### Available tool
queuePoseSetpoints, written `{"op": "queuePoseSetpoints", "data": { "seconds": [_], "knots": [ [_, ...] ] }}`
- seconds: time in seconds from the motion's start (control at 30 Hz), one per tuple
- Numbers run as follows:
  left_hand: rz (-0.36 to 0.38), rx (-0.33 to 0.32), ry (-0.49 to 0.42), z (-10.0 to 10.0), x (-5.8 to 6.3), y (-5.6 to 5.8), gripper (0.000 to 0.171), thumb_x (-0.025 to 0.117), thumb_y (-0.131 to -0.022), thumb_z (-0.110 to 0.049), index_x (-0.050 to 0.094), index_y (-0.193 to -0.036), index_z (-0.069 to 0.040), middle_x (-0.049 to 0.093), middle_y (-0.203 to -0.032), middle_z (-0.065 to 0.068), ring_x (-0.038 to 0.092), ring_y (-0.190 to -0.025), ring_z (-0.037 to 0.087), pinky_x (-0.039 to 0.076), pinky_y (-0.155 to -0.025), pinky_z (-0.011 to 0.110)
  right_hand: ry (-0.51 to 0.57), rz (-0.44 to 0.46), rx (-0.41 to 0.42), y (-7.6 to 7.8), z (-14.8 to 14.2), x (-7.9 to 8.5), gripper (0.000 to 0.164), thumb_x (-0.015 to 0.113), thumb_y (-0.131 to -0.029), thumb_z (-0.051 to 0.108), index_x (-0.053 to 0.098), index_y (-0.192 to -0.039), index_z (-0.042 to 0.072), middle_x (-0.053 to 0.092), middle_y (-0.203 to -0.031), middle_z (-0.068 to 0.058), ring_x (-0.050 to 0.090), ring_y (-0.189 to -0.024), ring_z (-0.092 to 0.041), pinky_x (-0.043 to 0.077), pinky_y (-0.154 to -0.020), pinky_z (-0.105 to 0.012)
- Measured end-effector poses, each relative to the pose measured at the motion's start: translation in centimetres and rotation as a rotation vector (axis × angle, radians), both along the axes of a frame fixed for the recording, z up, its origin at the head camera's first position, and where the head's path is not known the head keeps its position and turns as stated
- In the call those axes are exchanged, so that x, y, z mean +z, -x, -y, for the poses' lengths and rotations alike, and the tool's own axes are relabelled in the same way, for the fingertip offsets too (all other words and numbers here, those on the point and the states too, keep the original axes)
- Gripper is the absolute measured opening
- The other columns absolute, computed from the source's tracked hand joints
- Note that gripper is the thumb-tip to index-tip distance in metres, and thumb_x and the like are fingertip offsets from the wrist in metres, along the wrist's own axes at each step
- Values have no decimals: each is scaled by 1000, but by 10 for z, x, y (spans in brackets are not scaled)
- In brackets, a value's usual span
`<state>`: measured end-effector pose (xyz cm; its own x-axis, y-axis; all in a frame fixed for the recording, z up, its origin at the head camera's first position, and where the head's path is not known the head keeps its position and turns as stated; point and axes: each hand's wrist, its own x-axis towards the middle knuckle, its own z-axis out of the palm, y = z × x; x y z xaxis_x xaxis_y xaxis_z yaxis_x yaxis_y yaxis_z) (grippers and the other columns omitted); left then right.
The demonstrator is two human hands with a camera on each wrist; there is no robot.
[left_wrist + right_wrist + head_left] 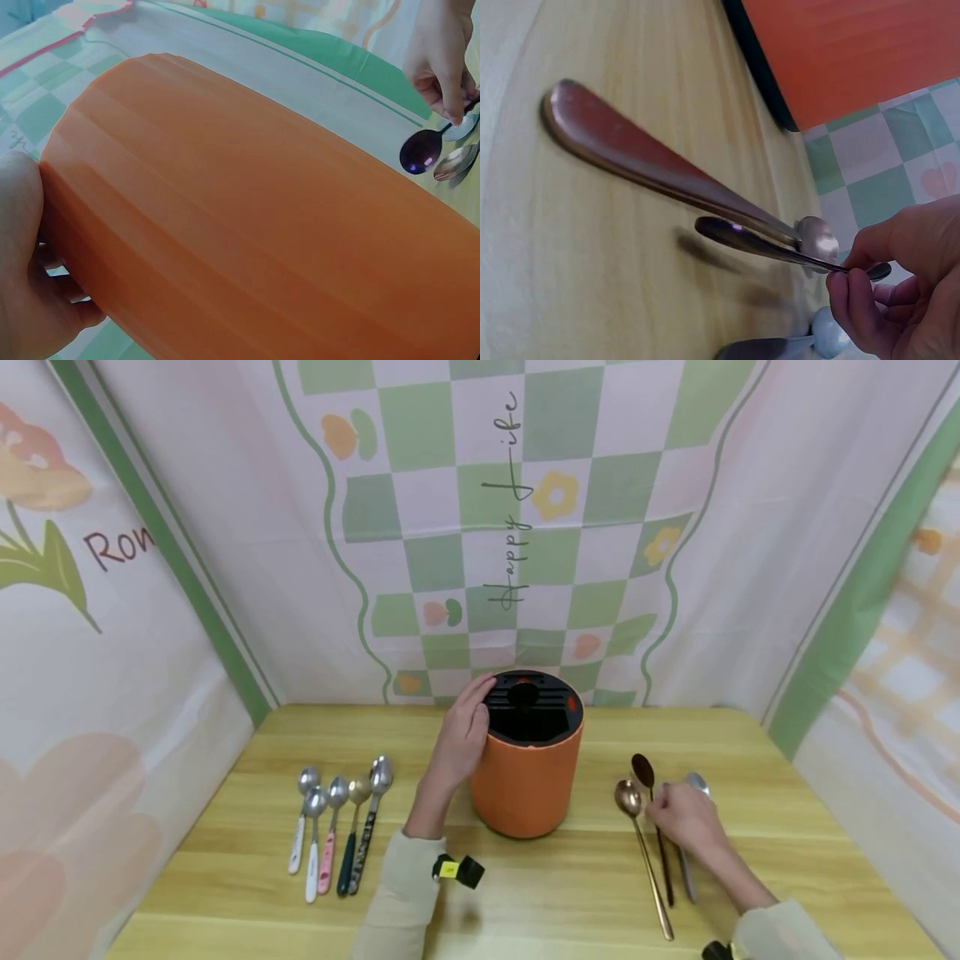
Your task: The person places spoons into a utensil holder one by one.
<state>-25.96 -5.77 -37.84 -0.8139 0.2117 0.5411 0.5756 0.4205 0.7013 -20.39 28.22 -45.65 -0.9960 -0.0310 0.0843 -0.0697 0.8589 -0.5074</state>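
In the head view an orange utensil holder (525, 789) with a black slotted top stands upright at the middle of the table. My left hand (459, 739) holds its upper left side, the fingers along the rim; in the left wrist view the thumb and fingers lie round it. At the right my right hand (686, 817) pinches a dark spoon (739, 236) by its slim handle near the bowl. A shadow under that handle shows it tilted off the wood. Left of the hand lies a copper-coloured spoon (628, 799); a silver spoon (697, 782) lies partly hidden behind it.
Several spoons with patterned or coloured handles, among them a pink-handled spoon (327, 860), lie in a row on the left of the wooden table (540, 902). Printed cloth curtains (420, 510) enclose the back and both sides.
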Motion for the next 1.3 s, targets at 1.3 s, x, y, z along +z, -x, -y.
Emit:
{"op": "queuePoseSetpoints", "data": {
  "seconds": [1.3],
  "knots": [
    [4, 3, 0, -1, 0, 0, 48, 29, -105, -17, 48, -146, -2, 42, -156, 11, 38, -146, 27, 33, -119, 46, 59, -233, -9, -28, 29, 93, 21, 61, -94, 14, 68, -95, -7, 70, -81, -13, 59, -64, -14, 47, -52, -21]
  ]
}}
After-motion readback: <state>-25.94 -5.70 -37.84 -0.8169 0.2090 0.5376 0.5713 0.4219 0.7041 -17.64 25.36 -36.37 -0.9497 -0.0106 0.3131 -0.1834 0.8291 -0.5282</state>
